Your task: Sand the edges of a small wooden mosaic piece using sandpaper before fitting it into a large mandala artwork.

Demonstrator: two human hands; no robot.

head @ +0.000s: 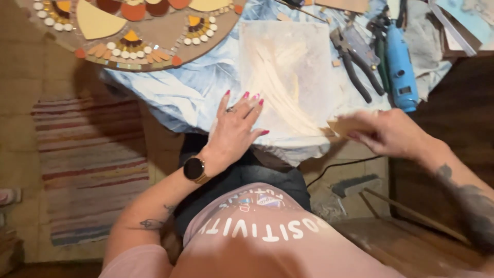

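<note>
While the left hand (235, 123) lies flat and spread on the pale slab's (288, 77) near corner to steady it, the right hand (383, 133) pinches a tan piece (346, 126) at the slab's right edge, pliers (355, 59) beyond.

Table (170, 100) covered in crumpled pale-blue sheeting, upper centre of frame. On it: round mosaic board (154, 38) upper left, dusty whitish slab (288, 72) centre, pliers (355, 64) and blue power tool (400, 69) upper right.
</note>
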